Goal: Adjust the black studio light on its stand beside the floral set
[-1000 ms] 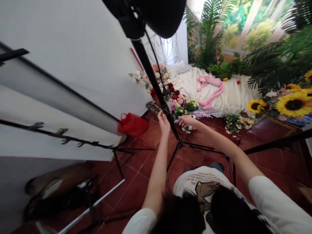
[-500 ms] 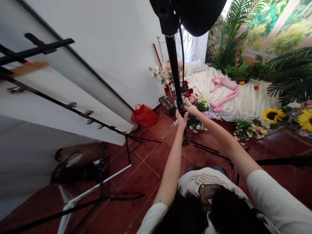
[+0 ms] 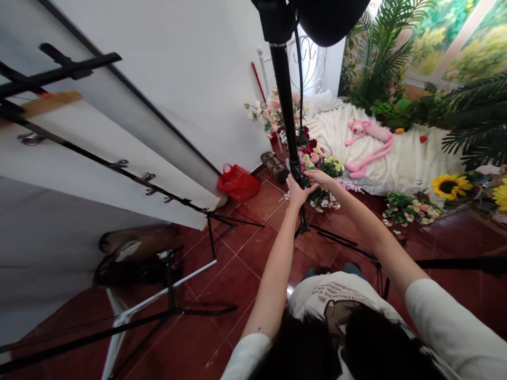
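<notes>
A black light stand (image 3: pixel 285 100) rises in front of me, with a dark lamp head (image 3: pixel 328 21) at its top and a cable hanging alongside the pole. Around the pole, just below its collar, my left hand (image 3: pixel 298 191) is closed, thumb pointing right. My right hand (image 3: pixel 320 179) reaches in from the right at the collar, its fingers bent against the pole's side. The small part under those fingertips is too hidden to make out. Below my hands the stand's legs (image 3: pixel 328 236) spread over the tiles.
To the left runs a black crossbar with clamps (image 3: pixel 146 182) along a white backdrop. A red plastic bag (image 3: pixel 238 182) sits by the wall. Flowers (image 3: pixel 312 155), a white blanket (image 3: pixel 332 129) and a pink plush toy (image 3: pixel 370 134) lie beyond the stand. Other stand legs (image 3: pixel 170 314) cross the floor.
The lamp head and upper pole sit slightly higher in view. My left thumb has swung out to the right, and my right fingers have shifted a little at the collar.
</notes>
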### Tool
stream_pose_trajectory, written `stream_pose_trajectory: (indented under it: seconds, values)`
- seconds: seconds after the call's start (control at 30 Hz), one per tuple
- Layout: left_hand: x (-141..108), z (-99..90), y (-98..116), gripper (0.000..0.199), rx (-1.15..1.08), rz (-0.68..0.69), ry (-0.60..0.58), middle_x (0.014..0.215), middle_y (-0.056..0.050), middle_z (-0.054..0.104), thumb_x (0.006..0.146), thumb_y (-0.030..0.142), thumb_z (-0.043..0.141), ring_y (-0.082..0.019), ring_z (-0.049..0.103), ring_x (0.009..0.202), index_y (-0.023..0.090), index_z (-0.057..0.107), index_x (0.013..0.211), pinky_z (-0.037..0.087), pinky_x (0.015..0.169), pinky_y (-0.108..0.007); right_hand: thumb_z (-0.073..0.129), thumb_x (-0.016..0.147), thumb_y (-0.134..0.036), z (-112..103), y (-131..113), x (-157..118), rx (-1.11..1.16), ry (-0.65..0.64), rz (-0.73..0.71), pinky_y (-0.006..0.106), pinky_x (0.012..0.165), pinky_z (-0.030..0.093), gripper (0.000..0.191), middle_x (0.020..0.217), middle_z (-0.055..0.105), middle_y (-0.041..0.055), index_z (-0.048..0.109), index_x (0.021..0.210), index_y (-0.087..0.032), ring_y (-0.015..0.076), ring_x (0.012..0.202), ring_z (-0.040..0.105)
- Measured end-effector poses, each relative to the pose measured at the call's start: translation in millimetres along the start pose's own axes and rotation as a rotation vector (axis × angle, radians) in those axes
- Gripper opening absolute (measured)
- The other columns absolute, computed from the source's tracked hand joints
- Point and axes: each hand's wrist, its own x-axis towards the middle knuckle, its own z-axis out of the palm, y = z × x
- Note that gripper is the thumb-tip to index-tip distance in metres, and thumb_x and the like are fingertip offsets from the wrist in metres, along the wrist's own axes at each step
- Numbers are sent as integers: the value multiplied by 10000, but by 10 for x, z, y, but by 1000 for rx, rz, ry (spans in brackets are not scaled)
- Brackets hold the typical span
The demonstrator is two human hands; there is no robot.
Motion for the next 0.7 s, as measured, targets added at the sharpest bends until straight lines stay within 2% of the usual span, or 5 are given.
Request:
stream_pose_trajectory:
  seconds: [0.17,0.3,0.4,0.5,0.7]
  values:
    - [14,-6,-22,921,40,39,-29,1206,-142,500,566,637,846,-334,473,1235,189,420,1250,392,1082,-492,610,805,-136,-77,93,-65,14,-30,-36,166,500,321,62,684,547,-64,620,813,-197,69,534,385]
    - [9,11,-32,900,43,20,-6,1205,-152,497,600,687,799,-335,461,1245,188,418,1245,376,1086,-497,513,715,-73,-84,208,-128,-136,48,-123,183,534,316,139,600,433,-73,526,644,-193,86,553,357]
    - [7,30,-23,844,18,5,16,1222,-161,504,653,710,747,-327,458,1259,192,431,1240,362,1098,-491,470,696,-79,-20,232,-169,-210,147,-197,198,608,381,137,663,475,-54,532,701,-201,106,620,421]
    - [-4,51,5,760,-24,-18,52,1228,-176,534,733,713,676,-313,476,1258,189,447,1233,368,1097,-476,470,710,-95,73,174,-228,-273,239,-387,230,799,463,213,890,600,-1,562,863,-210,140,853,545]
    - [-44,22,37,511,-227,-9,93,1196,-137,626,947,627,406,-225,605,1153,212,481,1235,457,1021,-395,489,781,-139,269,77,-517,-359,84,-570,349,1123,383,376,1265,614,62,557,1139,-233,191,1271,522]
